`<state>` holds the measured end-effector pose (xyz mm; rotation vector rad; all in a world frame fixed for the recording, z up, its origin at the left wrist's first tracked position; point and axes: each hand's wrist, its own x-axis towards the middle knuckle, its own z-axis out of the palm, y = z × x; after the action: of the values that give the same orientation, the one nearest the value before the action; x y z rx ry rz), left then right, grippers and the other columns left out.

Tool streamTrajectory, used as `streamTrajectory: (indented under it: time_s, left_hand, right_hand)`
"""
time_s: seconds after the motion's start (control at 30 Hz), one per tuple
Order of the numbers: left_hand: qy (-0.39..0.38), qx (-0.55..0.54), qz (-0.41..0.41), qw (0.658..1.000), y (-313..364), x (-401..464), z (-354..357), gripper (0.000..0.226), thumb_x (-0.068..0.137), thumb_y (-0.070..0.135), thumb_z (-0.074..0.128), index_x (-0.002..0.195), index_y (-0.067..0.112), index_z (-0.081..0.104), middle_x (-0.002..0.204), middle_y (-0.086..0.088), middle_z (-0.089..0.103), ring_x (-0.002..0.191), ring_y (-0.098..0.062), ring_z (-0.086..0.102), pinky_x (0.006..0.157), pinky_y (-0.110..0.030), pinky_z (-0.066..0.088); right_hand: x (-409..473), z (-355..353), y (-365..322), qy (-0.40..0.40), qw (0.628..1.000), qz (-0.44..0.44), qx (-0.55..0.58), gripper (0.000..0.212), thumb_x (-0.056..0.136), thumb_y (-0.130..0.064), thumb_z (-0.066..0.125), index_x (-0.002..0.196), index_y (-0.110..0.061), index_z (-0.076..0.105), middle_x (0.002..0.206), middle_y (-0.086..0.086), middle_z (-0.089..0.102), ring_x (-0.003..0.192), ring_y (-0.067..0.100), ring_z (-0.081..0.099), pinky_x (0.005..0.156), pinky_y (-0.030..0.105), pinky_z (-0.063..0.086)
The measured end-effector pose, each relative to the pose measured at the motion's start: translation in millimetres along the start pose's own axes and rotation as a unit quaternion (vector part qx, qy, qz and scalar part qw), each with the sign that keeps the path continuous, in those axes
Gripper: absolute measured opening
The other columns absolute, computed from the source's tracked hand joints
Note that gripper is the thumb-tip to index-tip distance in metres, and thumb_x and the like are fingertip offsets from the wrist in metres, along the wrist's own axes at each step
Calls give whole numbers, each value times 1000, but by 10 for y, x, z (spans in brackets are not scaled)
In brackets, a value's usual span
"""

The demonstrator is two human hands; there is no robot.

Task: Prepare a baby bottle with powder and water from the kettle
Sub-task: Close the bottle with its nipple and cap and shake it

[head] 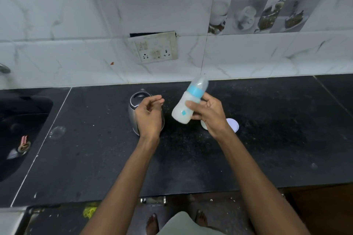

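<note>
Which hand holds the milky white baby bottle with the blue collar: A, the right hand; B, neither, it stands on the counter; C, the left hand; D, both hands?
A: the right hand grips the milky white baby bottle with the blue collar tilted above the black counter, while the left hand holds nothing.
</note>
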<state>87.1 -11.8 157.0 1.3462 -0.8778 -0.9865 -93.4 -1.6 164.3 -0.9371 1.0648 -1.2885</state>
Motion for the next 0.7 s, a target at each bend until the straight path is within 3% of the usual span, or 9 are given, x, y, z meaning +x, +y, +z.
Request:
streamTrajectory:
  time_s: [0.13, 0.27, 0.4, 0.5, 0.57, 0.63, 0.7]
  left_hand:
    - [5, -1, -6, 1000, -5, 22, -5, 21, 101, -2, 60, 112, 5, 76, 101, -5, 80, 98, -8, 76, 105, -47, 58]
    - [-26, 0, -6, 1000, 32, -36, 1, 21, 101, -1, 60, 114, 7, 74, 102, -5, 80, 98, -9, 74, 102, -46, 59]
    - [-176, -24, -25, 984, 121, -84, -34, 24, 108, 18, 59, 128, 10, 69, 119, -7, 77, 118, -24, 72, 102, -46, 60]
    - [-320, -46, -83, 943, 175, -104, -64, 44, 106, 35, 56, 146, 16, 59, 135, -8, 71, 126, -30, 69, 108, -52, 55]
    - [-370, -63, -102, 921, 193, -138, -46, 59, 102, 32, 60, 157, 18, 46, 139, -9, 70, 127, -32, 68, 109, -51, 54]
    - [-385, -71, -94, 915, 211, -171, -19, 69, 102, 21, 65, 163, 18, 35, 139, -10, 70, 130, -31, 67, 109, -48, 55]
    - [-379, -72, -74, 919, 227, -183, 8, 70, 101, 9, 67, 163, 16, 36, 138, -9, 71, 131, -28, 66, 108, -46, 56]
  right_hand:
    - [4, 7, 28, 0, 999, 2, 35, 54, 84, -18, 76, 135, -9, 59, 125, 21, 71, 119, 36, 68, 99, 62, 53]
    - [18, 41, 15, -80, 996, 11, 33, 63, 94, -14, 70, 146, -4, 38, 133, 23, 67, 126, 41, 62, 103, 62, 50]
    - [47, 50, -44, -97, 987, 10, 125, 49, 108, -19, 46, 151, 2, 36, 143, 24, 58, 129, 38, 59, 108, 55, 49]
    - [72, 67, -144, -91, 979, 18, 184, 63, 99, -28, 59, 149, 4, 39, 135, 21, 60, 124, 31, 60, 110, 49, 46]
    - [90, 57, -180, -87, 978, 8, 190, 55, 97, -29, 64, 143, -2, 48, 128, 15, 64, 118, 28, 61, 110, 47, 46]
    - [98, 73, -166, -86, 977, -2, 193, 41, 103, -23, 54, 141, -7, 51, 129, 15, 65, 114, 27, 64, 104, 45, 51]
    - [103, 108, -126, -63, 980, -3, 189, 40, 110, -18, 42, 147, -5, 47, 140, 25, 58, 121, 31, 60, 102, 45, 53]
